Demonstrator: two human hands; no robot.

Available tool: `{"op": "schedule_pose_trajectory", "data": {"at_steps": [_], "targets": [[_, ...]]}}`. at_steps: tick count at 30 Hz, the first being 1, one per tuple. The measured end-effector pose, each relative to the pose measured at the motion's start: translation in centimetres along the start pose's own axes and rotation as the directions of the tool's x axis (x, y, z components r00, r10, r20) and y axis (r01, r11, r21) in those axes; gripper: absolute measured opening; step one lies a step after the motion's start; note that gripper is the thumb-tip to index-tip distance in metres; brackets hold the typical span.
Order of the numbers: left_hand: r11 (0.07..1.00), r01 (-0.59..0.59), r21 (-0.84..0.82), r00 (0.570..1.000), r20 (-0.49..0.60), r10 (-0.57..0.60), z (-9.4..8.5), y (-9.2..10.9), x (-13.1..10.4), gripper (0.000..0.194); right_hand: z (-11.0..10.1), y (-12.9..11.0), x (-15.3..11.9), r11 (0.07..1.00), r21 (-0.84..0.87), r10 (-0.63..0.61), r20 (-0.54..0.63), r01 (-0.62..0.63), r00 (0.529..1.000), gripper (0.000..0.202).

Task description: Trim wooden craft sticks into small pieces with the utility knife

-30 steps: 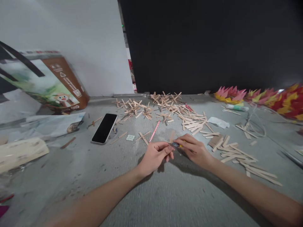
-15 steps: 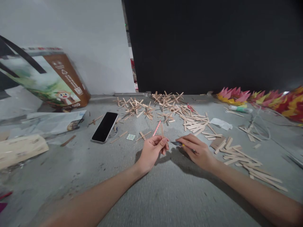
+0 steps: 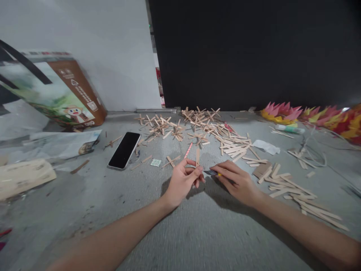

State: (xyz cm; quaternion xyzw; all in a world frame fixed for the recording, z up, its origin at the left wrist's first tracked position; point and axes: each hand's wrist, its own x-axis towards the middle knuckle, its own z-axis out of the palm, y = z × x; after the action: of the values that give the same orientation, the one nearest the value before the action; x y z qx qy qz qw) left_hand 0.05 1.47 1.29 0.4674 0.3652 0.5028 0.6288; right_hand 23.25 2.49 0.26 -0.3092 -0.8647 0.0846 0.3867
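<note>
Near the middle of the table, my left hand [image 3: 183,180] pinches a wooden stick [image 3: 197,156] that stands up from its fingertips. A red-and-white striped stick [image 3: 188,150] rises just behind that hand; whether the hand holds it too is unclear. My right hand [image 3: 237,180] grips a small cutter [image 3: 211,172] with a dark blade and a bit of yellow, its tip pointing left at the left fingers. The blade is close to the held stick. Crossed wooden sticks [image 3: 171,162] lie beyond my left hand.
A black phone [image 3: 124,150] and a small patterned square [image 3: 155,162] lie left. Crossed sticks [image 3: 160,126] are heaped at the back, loose sticks [image 3: 290,188] at right. A printed bag [image 3: 70,94] stands back left; pink and yellow paper shapes [image 3: 282,113] sit back right.
The wooden stick in my left hand has shifted right and shows more clearly. Its fingers have moved slightly. My right hand with the cutter has hardly moved, and the view has shifted a little.
</note>
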Motion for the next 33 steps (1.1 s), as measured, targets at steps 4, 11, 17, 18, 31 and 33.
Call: {"op": "schedule_pose_trajectory", "data": {"at_steps": [4, 11, 17, 18, 31, 33], "targets": [[0.999, 0.018, 0.032, 1.0, 0.022, -0.019, 0.1, 0.0, -0.1, 0.045, -0.1, -0.1, 0.1, 1.0, -0.008, -0.003, -0.014, 0.002, 1.0, 0.036], [0.984, 0.055, 0.169, 0.98, 0.177, -0.086, 0.3, 0.7, -0.7, 0.047, -0.2, 0.0, 0.0, 1.0, -0.001, -0.017, -0.017, 0.017, 1.0, 0.035], [0.985, 0.021, 0.171, 0.978, 0.2, -0.056, 0.0, -0.4, -0.5, 0.048, -0.3, -0.1, 0.3, 1.0, -0.018, -0.022, -0.023, 0.022, 1.0, 0.034], [0.985, 0.025, 0.169, 0.978, 0.199, -0.059, 0.0, -0.6, -0.4, 0.048, -0.3, -0.2, 0.3, 0.999, -0.022, -0.024, -0.023, 0.024, 0.999, 0.034], [0.985, 0.097, 0.144, 0.978, 0.169, -0.121, 0.3, 0.2, -0.7, 0.045, -0.3, 0.0, 0.1, 0.999, -0.023, -0.024, -0.027, 0.023, 0.999, 0.035], [0.98, 0.102, 0.173, 0.975, 0.176, -0.132, 0.2, 0.0, -0.7, 0.046, -0.4, -0.1, 0.3, 0.999, -0.036, -0.029, -0.026, 0.028, 0.999, 0.035]]}}
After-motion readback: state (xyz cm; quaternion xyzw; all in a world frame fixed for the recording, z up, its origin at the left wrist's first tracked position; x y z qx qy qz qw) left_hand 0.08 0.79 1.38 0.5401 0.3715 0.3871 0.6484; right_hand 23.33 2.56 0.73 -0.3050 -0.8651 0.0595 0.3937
